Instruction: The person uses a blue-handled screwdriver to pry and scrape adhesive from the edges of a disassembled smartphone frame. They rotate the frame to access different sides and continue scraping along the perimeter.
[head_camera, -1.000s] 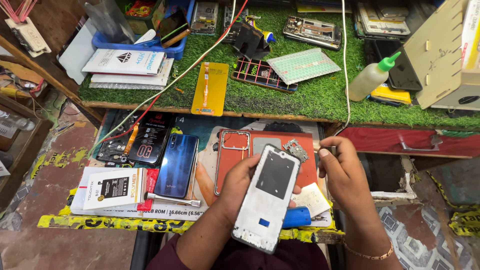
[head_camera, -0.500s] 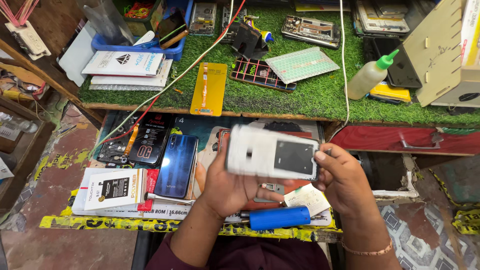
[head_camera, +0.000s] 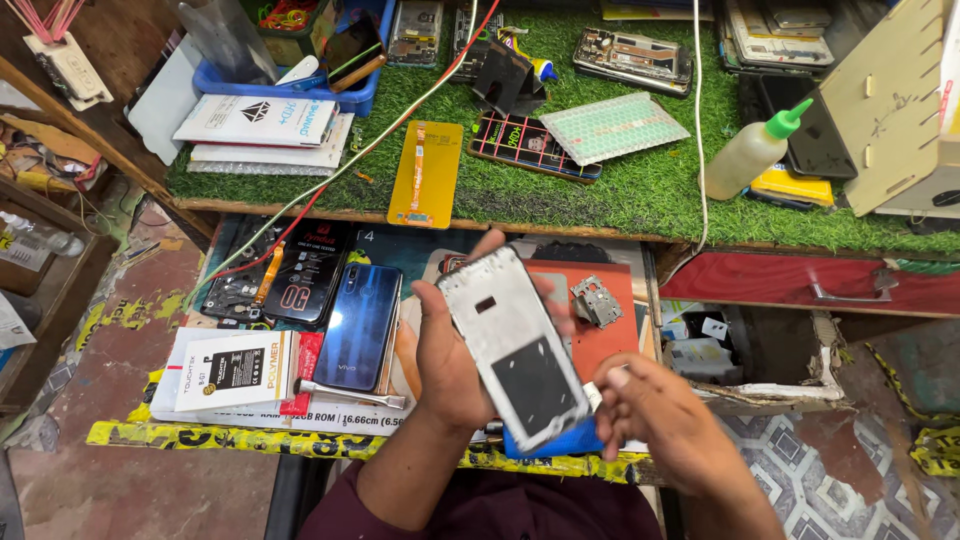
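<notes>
Head view: my left hand (head_camera: 450, 360) grips a white phone frame (head_camera: 515, 345) from behind, tilted, above the front edge of the counter (head_camera: 330, 415). My right hand (head_camera: 665, 425) sits at the frame's lower right corner, fingers curled; whether it pinches anything I cannot tell. A blue phone (head_camera: 358, 325) lies left of it, a blue cylinder (head_camera: 560, 442) beneath.

Single head-worn view, looking steeply down and forward over cluttered repair bench. Near field: left hand (head_camera: 450, 365) and right hand (head_camera: 665, 425), close beneath lens, low centre. Far field: green artificial-turf mat (head_camera: 640, 190) across upper frame. Worn floor visible at left and right edges. No second view to share.
</notes>
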